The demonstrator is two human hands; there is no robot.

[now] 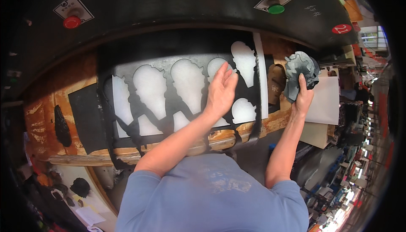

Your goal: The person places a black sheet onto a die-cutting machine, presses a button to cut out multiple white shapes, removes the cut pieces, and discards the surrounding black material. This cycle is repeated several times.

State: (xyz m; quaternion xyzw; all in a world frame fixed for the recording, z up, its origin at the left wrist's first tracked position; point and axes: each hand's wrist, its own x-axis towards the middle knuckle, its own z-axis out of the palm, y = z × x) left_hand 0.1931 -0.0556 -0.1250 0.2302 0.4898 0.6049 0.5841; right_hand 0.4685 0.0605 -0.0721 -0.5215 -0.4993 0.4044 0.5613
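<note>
A black sheet (170, 105) with several rounded, wavy-edged cutouts lies across a white board (187, 77), which shows through the holes. Strips of the sheet hang over the bench's near edge. My left hand (221, 92) is over the sheet's right part, fingers stretched out by one of the upper cutouts; nothing shows in it, and whether it touches the sheet I cannot tell. Off to the right, my right hand (303, 100) grips a stack of dark grey cut pieces (298, 69) with wavy edges, thumb on top.
A black machine beam (177, 6) spans the far side, carrying a red button (72, 22) and a green button (276, 8). On the worn wooden bench (40, 120) are a black flat piece (87, 116) and a dark oval piece (62, 126). White sheets (325, 101) stand right.
</note>
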